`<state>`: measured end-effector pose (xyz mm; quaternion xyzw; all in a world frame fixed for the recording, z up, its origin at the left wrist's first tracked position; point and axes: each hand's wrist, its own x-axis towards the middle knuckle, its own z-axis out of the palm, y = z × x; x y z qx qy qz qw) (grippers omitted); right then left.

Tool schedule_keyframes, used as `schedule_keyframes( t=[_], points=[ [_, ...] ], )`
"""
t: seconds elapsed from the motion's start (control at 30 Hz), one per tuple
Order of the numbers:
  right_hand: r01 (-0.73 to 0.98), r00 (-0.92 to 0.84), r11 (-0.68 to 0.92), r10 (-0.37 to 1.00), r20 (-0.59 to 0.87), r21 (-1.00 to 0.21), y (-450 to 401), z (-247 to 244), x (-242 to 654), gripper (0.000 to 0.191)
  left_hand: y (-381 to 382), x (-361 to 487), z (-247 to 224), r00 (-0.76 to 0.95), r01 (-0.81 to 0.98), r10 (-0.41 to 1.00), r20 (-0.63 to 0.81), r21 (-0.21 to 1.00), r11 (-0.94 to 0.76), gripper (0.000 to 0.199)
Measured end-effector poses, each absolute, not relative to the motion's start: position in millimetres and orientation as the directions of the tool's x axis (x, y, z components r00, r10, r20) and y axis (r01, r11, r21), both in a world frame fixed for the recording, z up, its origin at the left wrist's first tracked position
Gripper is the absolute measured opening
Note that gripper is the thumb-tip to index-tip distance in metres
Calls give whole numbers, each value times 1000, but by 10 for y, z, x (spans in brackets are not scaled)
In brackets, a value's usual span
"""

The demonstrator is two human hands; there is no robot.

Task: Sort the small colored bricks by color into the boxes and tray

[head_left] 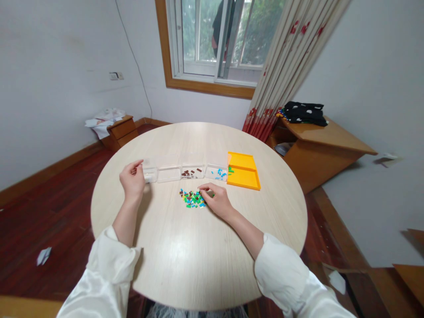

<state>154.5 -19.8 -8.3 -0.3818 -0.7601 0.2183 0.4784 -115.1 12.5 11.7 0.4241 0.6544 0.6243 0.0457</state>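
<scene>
A loose pile of small coloured building bricks [192, 199], green, blue, brown, yellow and white, lies on the round table [198, 256]. My right hand [216, 199] is at the pile's right edge, thumb and forefinger pinched together; whatever is between them is too small to make out. Over the leftmost clear box [150, 180] is my left hand [133, 177], its fingers closed in a pinch, contents unclear. Beside it stands another clear box [168, 180]. A third clear box [193, 177] holds brown bricks, and a fourth box [207, 176] holds blue ones.
An open yellow case [243, 186] lies at the row's right end, with green bricks [231, 170] by its left side. Behind the table are a window [218, 79] and a curtain [281, 66]. Wooden cabinets [318, 145] stand right, a drawer unit [122, 131] left.
</scene>
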Motion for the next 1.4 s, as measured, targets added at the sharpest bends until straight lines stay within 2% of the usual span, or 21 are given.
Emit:
schedule_keyframes(
  t=[0.13,0.37,0.77,0.87,1.0,1.13,1.23,1.4],
  points=[
    [381,-257,619,785,564,-687,-199,-74,1546,15,151,-1269,81,-685,491,583,436,868,-74,28],
    [383,-253,620,783,568,-685,-196,-82,1547,15,129,-1264,89,-673,522,600,433,852,-30,29],
    [371,-258,629,777,575,-683,-195,-87,1547,14,89,-1225,114,-639,555,551,537,818,-154,29],
    [365,-256,622,783,567,-693,-196,-81,1549,13,63,-1126,157,-603,543,580,547,815,-204,26],
    [342,-239,595,803,545,-727,-198,-68,1545,12,-34,-838,200,-379,585,730,569,758,-288,31],
    [326,-226,573,819,527,-752,-194,-60,1537,10,-156,-495,150,-11,573,887,461,730,-373,27],
    [326,-234,566,824,516,-757,-191,-61,1534,9,-212,-311,81,199,514,885,420,724,-460,27],
    [308,-245,551,834,494,-776,-186,-75,1535,8,-227,-186,14,288,494,830,478,668,-556,21]
  ],
)
